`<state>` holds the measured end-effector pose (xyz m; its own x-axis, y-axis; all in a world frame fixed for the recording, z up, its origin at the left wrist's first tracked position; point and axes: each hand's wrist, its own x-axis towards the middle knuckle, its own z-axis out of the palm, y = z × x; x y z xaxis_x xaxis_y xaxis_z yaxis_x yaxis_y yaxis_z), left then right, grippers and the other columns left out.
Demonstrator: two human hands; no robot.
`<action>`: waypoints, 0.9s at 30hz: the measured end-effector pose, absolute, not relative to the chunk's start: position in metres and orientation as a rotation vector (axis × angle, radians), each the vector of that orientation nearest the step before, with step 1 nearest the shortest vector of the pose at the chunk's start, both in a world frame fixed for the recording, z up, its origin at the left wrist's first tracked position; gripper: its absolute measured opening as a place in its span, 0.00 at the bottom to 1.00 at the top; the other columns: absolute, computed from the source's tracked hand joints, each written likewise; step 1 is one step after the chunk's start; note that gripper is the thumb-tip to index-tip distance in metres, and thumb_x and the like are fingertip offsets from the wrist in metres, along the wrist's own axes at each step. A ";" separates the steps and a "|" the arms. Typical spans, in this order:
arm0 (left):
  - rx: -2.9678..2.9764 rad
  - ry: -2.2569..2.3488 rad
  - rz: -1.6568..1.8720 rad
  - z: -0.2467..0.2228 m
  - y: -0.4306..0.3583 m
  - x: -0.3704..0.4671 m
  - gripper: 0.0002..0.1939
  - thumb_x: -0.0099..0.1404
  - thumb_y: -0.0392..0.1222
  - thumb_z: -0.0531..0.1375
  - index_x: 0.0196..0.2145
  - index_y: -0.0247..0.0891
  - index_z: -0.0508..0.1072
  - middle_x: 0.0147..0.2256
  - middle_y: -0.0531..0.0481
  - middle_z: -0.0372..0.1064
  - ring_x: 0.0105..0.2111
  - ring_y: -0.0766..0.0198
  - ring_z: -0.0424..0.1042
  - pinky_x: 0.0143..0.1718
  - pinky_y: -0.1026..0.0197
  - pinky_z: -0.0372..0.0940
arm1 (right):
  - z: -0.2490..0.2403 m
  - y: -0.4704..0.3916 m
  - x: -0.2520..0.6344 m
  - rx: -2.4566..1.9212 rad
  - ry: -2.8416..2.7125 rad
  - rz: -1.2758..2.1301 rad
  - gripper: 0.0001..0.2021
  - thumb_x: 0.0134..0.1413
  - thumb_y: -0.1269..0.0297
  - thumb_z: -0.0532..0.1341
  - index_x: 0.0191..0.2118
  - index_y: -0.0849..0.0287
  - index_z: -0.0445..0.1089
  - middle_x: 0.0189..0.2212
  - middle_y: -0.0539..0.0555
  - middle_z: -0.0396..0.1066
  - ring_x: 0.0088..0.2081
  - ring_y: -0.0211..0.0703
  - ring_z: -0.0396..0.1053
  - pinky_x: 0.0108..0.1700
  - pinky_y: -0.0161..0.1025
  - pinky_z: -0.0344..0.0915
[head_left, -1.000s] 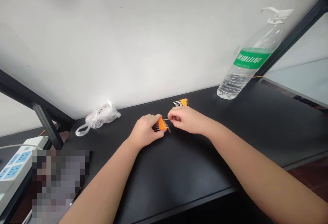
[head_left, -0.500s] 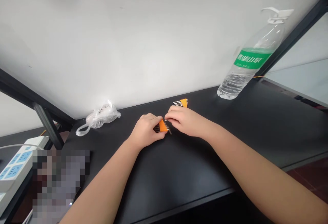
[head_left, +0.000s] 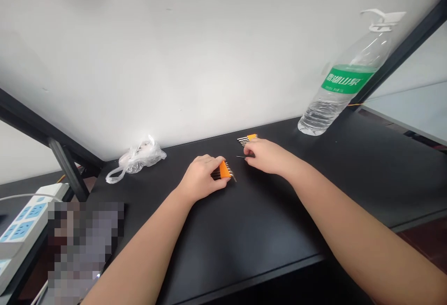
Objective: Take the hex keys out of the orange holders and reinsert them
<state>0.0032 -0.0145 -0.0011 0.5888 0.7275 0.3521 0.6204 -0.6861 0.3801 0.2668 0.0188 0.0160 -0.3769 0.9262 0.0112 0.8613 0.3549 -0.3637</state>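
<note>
My left hand [head_left: 202,179] grips an orange hex key holder [head_left: 224,170] between thumb and fingers, low over the black tabletop. Several metal keys stick out of its right side, their bent ends showing. To the right, my right hand [head_left: 263,155] pinches a single thin hex key [head_left: 240,157], whose tip points left toward the holder, apart from it. Just behind the right hand lies a second orange holder [head_left: 251,137] with several metal keys in it, partly hidden by that hand.
A large water bottle [head_left: 344,79] with a white handle stands at the back right against the wall. Crumpled clear plastic bag [head_left: 141,157] lies at the back left. A white power strip [head_left: 26,223] and a blurred-out patch are at the left edge of the table [head_left: 251,244].
My right hand has moved right, away from the left-hand holder, with the thin key drawn clear of it. My left hand keeps its grip in nearly the same place.
</note>
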 end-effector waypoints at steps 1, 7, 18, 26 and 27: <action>2.600 1.121 0.726 -0.002 -0.014 0.003 0.18 0.63 0.46 0.66 0.50 0.44 0.72 0.34 0.51 0.73 0.36 0.58 0.70 0.46 0.53 0.66 | 0.014 0.020 0.268 -1.669 -2.425 0.455 0.02 0.53 0.68 0.65 0.33 0.55 0.70 0.34 0.55 0.73 0.37 0.49 0.71 0.34 0.41 0.60; 2.619 1.113 0.716 -0.001 -0.014 0.004 0.18 0.63 0.46 0.66 0.50 0.44 0.72 0.33 0.52 0.73 0.35 0.58 0.70 0.45 0.53 0.65 | 0.012 0.013 0.255 -1.772 -2.495 0.481 0.05 0.50 0.69 0.65 0.29 0.56 0.68 0.30 0.55 0.73 0.28 0.45 0.68 0.27 0.40 0.54; 2.631 1.132 0.694 0.003 -0.015 0.005 0.10 0.62 0.45 0.66 0.40 0.43 0.72 0.30 0.53 0.70 0.32 0.60 0.68 0.41 0.56 0.64 | 0.021 0.009 0.253 -1.565 -2.418 0.542 0.06 0.57 0.59 0.64 0.34 0.55 0.70 0.33 0.52 0.74 0.32 0.44 0.70 0.32 0.38 0.59; 2.633 1.141 0.689 0.003 -0.014 0.005 0.12 0.62 0.44 0.66 0.43 0.44 0.72 0.30 0.53 0.69 0.32 0.60 0.68 0.41 0.56 0.65 | 0.011 -0.002 0.228 -1.690 -2.532 0.351 0.04 0.54 0.69 0.63 0.30 0.57 0.67 0.35 0.57 0.75 0.31 0.46 0.70 0.28 0.40 0.55; 2.634 1.141 0.688 0.003 -0.015 0.005 0.12 0.61 0.44 0.66 0.43 0.44 0.72 0.30 0.53 0.69 0.32 0.60 0.68 0.41 0.56 0.65 | 0.012 -0.003 0.228 -1.691 -2.552 0.334 0.05 0.53 0.70 0.63 0.30 0.57 0.66 0.35 0.57 0.74 0.30 0.46 0.70 0.27 0.40 0.54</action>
<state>0.0049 -0.0145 0.0032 0.5961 0.7275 0.3398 0.6398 -0.6860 0.3465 0.2275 -0.0034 0.0117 -0.3957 0.9159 -0.0677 0.9025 0.3742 -0.2133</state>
